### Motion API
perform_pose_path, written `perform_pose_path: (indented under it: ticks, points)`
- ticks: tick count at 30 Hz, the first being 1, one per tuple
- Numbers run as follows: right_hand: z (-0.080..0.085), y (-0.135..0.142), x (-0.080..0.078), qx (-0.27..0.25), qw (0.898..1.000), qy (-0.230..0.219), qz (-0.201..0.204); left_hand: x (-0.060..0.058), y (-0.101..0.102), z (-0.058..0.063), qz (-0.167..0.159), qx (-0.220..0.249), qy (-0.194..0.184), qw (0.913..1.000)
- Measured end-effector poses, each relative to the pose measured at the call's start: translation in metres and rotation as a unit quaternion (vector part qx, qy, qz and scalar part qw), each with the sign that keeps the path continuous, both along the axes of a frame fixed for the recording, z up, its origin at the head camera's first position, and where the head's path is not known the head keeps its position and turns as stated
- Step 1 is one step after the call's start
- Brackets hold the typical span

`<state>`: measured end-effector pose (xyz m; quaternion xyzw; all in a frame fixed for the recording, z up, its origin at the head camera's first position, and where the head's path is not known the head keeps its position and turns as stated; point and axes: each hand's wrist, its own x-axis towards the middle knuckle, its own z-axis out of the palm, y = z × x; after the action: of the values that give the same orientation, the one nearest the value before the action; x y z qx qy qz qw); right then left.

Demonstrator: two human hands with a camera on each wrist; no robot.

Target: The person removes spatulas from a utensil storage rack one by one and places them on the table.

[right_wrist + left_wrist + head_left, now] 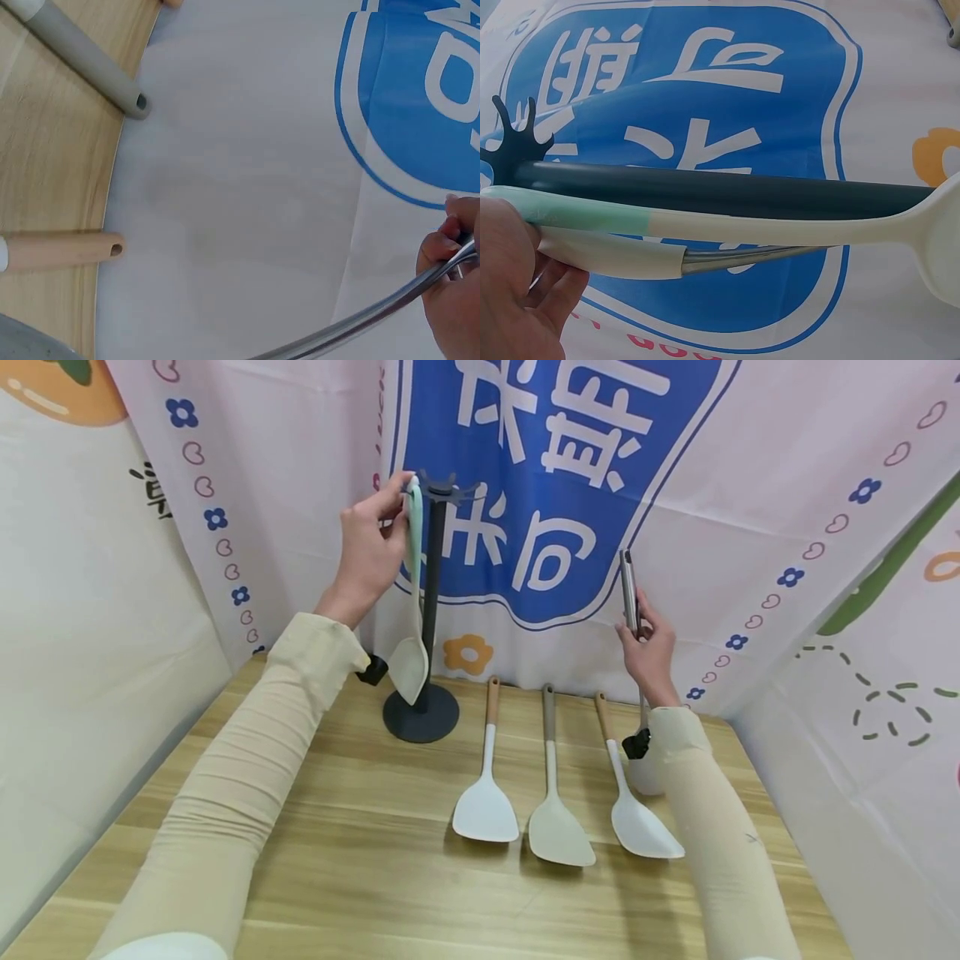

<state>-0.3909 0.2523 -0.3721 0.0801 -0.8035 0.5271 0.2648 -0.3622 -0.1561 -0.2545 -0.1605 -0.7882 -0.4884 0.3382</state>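
Observation:
My left hand (pixel 372 543) pinches the upper end of a cream spoon (pixel 409 668) with a mint-green handle, right at the hooks of a dark utensil stand (pixel 432 602). The spoon hangs upright alongside the pole. In the left wrist view, a second utensil's cream handle (pixel 615 253) with a metal shaft lies beside the spoon, my fingertips against it. On the right, my right hand (pixel 651 652) grips a metal-handled utensil (pixel 628 585) held upright. Its rounded head (pixel 647 777) shows low down, partly hidden behind the forearm.
Three spatulas lie in a row on the wooden table (pixel 337 860): a white one (pixel 486 810), a beige one (pixel 558 835) and another white one (pixel 641 822). The stand's round base (pixel 401 727) is near the back edge. A printed cloth (pixel 712 485) hangs behind.

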Motion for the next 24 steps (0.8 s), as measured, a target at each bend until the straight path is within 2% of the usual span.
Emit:
perform_pose_path:
  ticks: [9,16,24]
  points:
    - [-0.013,0.022,0.006,0.029,0.998,-0.04,-0.031,-0.002,-0.001,-0.002,0.003,-0.007,0.004,1.0]
    - [-0.018,0.035,0.011,0.055,0.995,-0.068,-0.04,0.001,-0.001,-0.002,0.003,0.001,0.0,1.0]
    - [-0.023,0.049,0.018,0.046,0.993,-0.083,-0.066,0.0,-0.001,-0.002,0.004,-0.004,-0.001,1.0]
